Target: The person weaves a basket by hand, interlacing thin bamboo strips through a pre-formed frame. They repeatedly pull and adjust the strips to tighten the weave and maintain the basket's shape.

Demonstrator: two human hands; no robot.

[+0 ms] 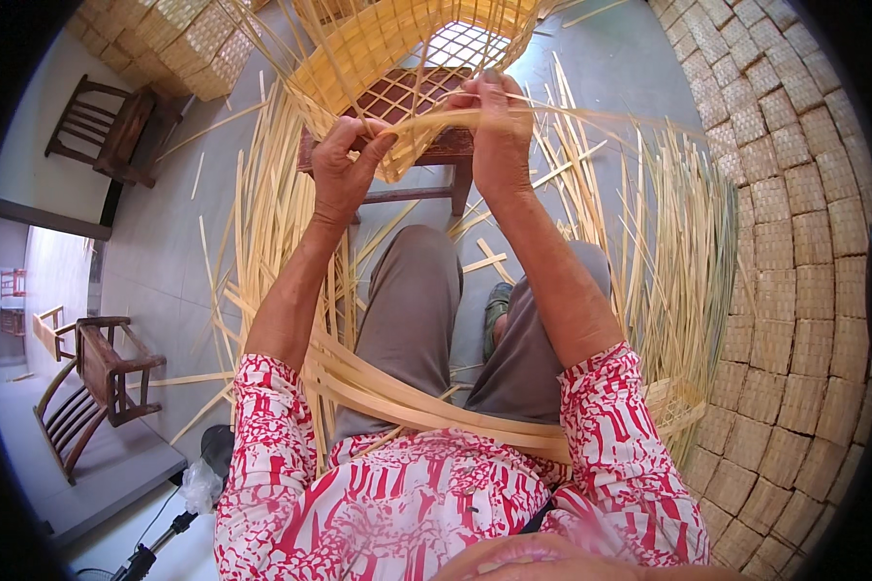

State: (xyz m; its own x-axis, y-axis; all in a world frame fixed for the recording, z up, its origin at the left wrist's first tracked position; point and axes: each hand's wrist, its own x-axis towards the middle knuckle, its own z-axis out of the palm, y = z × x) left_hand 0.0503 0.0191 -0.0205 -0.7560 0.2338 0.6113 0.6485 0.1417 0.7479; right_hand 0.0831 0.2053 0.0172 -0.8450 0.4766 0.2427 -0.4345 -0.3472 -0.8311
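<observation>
A half-woven bamboo basket (351, 66) with an open lattice base rests on a small reddish-brown wooden stool (446, 151) in front of my knees. My left hand (343, 167) is closed at the basket's near left edge, pinching a flat pale bamboo strip (432, 122) between thumb and fingers. Further along that strip my right hand (500, 124) is closed on it, fingers raised at the near right edge. The strip's free end trails off to the right, smeared by motion. Long upright strips stick out of the basket's rim.
Loose bamboo strips lie across my lap (436, 414). More strips (271, 194) cover the floor on the left, and a thick pile (683, 261) lies on the right. Stacked woven baskets (794, 242) line the right side. Wooden chairs (111, 363) stand at the left.
</observation>
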